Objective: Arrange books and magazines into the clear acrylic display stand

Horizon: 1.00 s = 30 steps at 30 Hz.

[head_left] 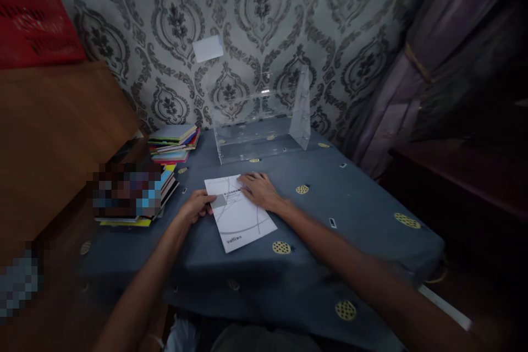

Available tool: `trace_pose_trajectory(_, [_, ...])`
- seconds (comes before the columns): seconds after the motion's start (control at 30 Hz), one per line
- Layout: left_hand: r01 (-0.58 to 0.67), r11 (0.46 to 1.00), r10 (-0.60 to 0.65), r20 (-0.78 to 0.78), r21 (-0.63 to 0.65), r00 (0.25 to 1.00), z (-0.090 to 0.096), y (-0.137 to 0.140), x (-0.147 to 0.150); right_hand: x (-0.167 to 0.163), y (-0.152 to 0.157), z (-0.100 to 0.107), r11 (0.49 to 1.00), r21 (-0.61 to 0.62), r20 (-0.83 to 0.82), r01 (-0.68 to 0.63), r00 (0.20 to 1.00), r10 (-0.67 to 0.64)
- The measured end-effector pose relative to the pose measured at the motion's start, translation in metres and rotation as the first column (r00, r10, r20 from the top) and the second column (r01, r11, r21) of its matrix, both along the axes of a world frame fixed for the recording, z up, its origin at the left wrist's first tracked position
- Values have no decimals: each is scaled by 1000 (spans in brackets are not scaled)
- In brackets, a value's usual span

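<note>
A white booklet [243,220] with thin grey curved lines and dark print lies on the table, slightly turned. At its left edge my left hand [196,205] is closed, the thumb on top of the cover and the other fingers curled beside or under the edge. My right hand [260,190] rests flat on the upper right part of the cover, fingers stretched toward the left. Part of the print is hidden beneath those fingers. Behind the booklet stands a clear acrylic rack [300,110] with see-through shelves.
A blue tablecloth [355,203] with yellow pineapple prints covers the table. To the left are a small book stack [173,143] and a nearer, partly blurred stack [167,190]. Patterned wallpaper [264,5] rises behind; a wooden cabinet [61,137] stands left, a purple curtain [391,104] right.
</note>
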<state>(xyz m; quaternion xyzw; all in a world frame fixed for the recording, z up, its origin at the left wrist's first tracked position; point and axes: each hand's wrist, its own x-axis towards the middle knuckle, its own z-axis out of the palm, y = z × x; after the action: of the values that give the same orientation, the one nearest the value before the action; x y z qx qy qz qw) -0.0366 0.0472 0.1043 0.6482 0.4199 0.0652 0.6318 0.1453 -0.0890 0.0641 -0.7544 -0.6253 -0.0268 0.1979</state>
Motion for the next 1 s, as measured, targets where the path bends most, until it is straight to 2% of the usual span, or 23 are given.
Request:
trace_pose_trajectory(0.07, [-20, 998, 19, 22, 53, 1000, 11, 6, -3, 6, -2, 2, 996, -3, -40, 94, 995, -94])
trace_pose_trajectory(0.17, [-77, 973, 51, 123, 216, 991, 42, 18, -14, 18, -2, 0, 982, 67, -227, 177, 961, -158])
trace_pose_trajectory(0.2, [-91, 942, 33, 180, 324, 983, 56, 20, -19, 22, -1, -2, 975, 111, -309, 191, 939, -149])
trace_pose_trajectory(0.23, [-104, 882, -7, 233, 459, 972, 69, 20, -24, 26, 1, -3, 968, 153, -381, 200, 916, -129])
trace_pose_trajectory(0.27, [-118, 787, -64, 269, 606, 961, 81, 17, -28, 29, 2, -5, 960, 190, -436, 206, 894, -105])
trace_pose_trajectory(0.33, [-123, 515, -157, 234, 848, 959, 95, 3, -35, 34, 6, -8, 950, 239, -487, 203, 871, -63])
trace_pose_trajectory(0.4, [-40, 254, -172, 86, 966, 981, 91, -20, -37, 39, 9, -10, 934, 288, -544, 212, 839, -23])
trace_pose_trajectory(0.43, [44, 161, -181, -14, 986, 983, 81, -33, -35, 41, 11, -11, 920, 316, -586, 230, 811, -2])
trace_pose_trajectory(0.47, [150, 96, -192, -130, 984, 973, 68, -47, -33, 44, 11, -12, 906, 338, -626, 255, 780, 14])
trace_pose_trajectory(0.53, [413, 27, -212, -399, 910, 892, 36, -71, -29, 50, 12, -12, 878, 364, -690, 310, 723, 30])
trace_pose_trajectory(0.57, [517, 1, -225, -503, 856, 834, 21, -81, -27, 52, 11, -12, 869, 366, -707, 331, 707, 28])
trace_pose_trajectory(0.63, [609, -41, -222, -602, 792, 767, -1, -94, -26, 54, 6, -11, 864, 365, -707, 347, 707, 14])
trace_pose_trajectory(0.73, [615, -55, -248, -608, 787, 755, -8, -95, -25, 42, -7, -9, 878, 371, -626, 302, 780, -4])
trace_pose_trajectory(0.8, [605, -25, -310, -582, 796, 752, -1, -88, -22, 27, -18, -9, 918, 348, -490, 188, 872, 7])
trace_pose_trajectory(0.87, [583, 31, -390, -527, 812, 755, 5, -79, -17, 12, -28, -10, 963, 269, -312, 29, 948, 58])
trace_pose_trajectory(0.93, [550, 94, -478, -447, 830, 756, 6, -69, -10, 0, -36, -10, 982, 168, -164, -90, 979, 118])
trace_pose_trajectory(1.0, [518, 139, -506, -389, 844, 770, 0, -58, -2, -5, -39, -9, 985, 103, -77, -137, 986, 145])
